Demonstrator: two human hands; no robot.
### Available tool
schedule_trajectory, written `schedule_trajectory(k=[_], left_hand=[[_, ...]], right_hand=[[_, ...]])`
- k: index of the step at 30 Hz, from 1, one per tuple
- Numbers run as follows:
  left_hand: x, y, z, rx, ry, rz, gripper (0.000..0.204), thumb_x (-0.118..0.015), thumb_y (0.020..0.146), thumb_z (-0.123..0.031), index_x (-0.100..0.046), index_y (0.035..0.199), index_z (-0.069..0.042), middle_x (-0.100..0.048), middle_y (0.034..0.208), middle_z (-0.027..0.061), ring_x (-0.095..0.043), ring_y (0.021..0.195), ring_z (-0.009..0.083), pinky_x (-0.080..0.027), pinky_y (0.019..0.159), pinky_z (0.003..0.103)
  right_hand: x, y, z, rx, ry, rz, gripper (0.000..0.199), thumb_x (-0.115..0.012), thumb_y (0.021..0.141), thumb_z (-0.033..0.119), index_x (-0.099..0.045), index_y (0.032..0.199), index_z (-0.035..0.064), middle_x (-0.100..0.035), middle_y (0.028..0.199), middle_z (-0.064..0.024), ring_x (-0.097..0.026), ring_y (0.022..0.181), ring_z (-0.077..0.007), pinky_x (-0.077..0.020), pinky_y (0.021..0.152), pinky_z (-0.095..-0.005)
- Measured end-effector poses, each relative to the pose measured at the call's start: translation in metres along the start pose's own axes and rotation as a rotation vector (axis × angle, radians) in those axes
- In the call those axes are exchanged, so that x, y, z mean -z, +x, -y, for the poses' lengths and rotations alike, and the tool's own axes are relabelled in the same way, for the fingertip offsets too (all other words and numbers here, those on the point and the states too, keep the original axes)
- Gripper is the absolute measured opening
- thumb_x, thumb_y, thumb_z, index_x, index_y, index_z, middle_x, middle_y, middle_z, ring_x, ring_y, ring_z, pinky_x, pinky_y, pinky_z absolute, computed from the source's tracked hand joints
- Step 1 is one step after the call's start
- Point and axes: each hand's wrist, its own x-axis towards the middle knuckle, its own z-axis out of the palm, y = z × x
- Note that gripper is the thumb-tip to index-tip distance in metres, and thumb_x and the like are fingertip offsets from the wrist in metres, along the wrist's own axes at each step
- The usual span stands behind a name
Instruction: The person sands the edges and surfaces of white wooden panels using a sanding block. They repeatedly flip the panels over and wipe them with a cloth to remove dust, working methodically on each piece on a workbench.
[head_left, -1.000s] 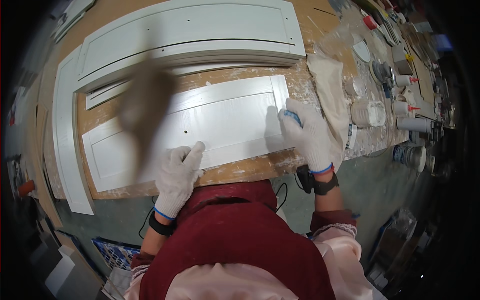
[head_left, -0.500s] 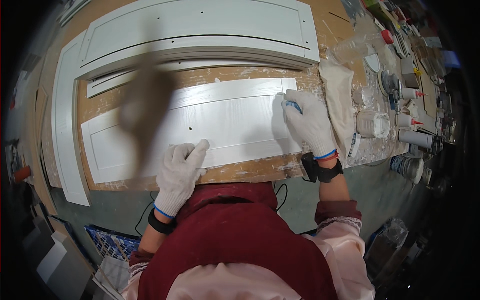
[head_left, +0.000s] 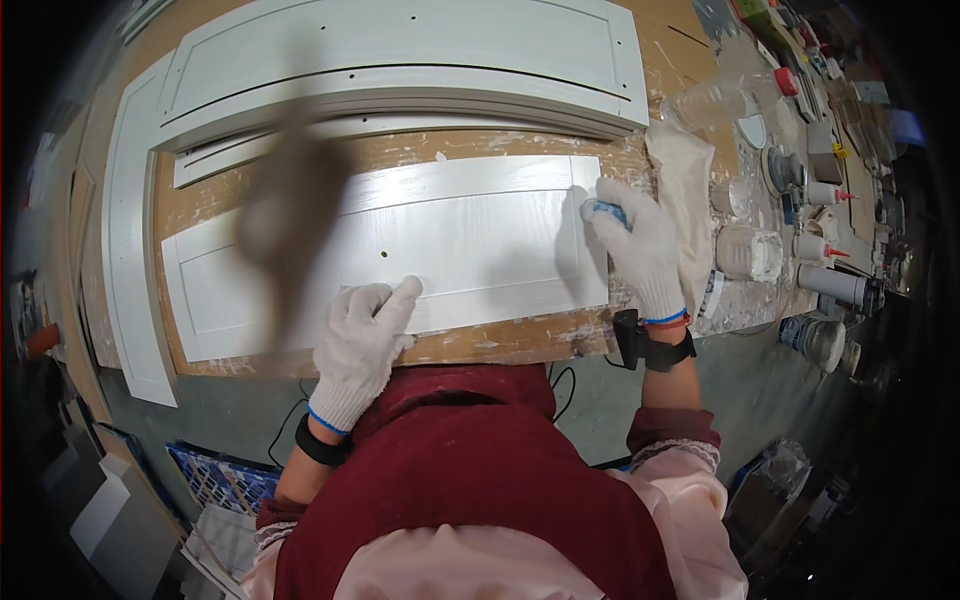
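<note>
White framed panel (head_left: pixel 470 230) lies flat on the paint-marked surface (head_left: pixel 540 337), just ahead of the person, long axis running left to right. Gloved right hand (head_left: pixel 640 245) is nearer its right short end, fingers closed around a small blue item (head_left: pixel 610 212), kind unclear; contact with the panel uncertain. Gloved left hand (head_left: pixel 360 345), well apart, lies loosely unfolded at the near long edge, nothing visible in it.

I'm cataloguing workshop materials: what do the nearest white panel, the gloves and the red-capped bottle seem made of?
Panel: probably painted wood or woodgrain board, satin; streaks like grain show in its sheen.
Gloves: likely knitted cotton or blend, matte; cuffs look ribbed.
Bottle: apparently clear plastic, glossy and see-through; glass can't be excluded.
</note>
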Motion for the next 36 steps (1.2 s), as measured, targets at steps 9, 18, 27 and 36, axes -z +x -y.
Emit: schedule_trajectory(k=[9,18,27,36], left_hand=[[0.009,0.002,0.001,0.012,0.027,0.105,0.073,-0.084,0.061,-0.016,-0.061,0.129,-0.024,-0.061,0.104,0.0033,-0.056,0.095,0.0272,-0.048,0.082,0.040],[0.018,-0.017,0.010,-0.075,-0.037,0.175,0.066,-0.080,0.068,-0.019,-0.061,0.130,-0.024,-0.060,0.105,0.0040,-0.056,0.096,0.0289,-0.048,0.083,0.041],[0.018,-0.018,0.010,-0.081,-0.049,0.166,0.065,-0.079,0.069,-0.019,-0.060,0.131,-0.024,-0.061,0.106,0.0053,-0.056,0.097,0.0295,-0.048,0.083,0.042],[0.019,-0.017,0.009,-0.064,-0.050,0.187,0.063,-0.079,0.071,-0.019,-0.061,0.131,-0.024,-0.061,0.107,0.0056,-0.056,0.097,0.0304,-0.048,0.083,0.042]], right_hand=[[0.013,0.003,-0.022,-0.052,0.136,-0.066,0.040,-0.070,0.085,0.023,-0.067,0.115,-0.0023,-0.070,0.104,-0.0171,-0.067,0.096,-0.0250,-0.0509,0.086,-0.0332],[0.005,-0.013,-0.005,0.005,0.133,-0.002,0.036,-0.067,0.087,0.019,-0.065,0.117,-0.0002,-0.069,0.104,-0.0173,-0.066,0.098,-0.0271,-0.0497,0.090,-0.0347],[0.004,-0.024,0.003,0.103,-0.018,0.113,0.028,-0.067,0.083,0.015,-0.068,0.107,0.0018,-0.066,0.098,-0.0159,-0.064,0.092,-0.0282,-0.0494,0.085,-0.0347],[0.003,-0.012,0.013,0.137,-0.084,0.081,0.022,-0.061,0.087,0.019,-0.065,0.104,0.0061,-0.063,0.090,-0.0185,-0.062,0.090,-0.0356,-0.0494,0.081,-0.0415]])
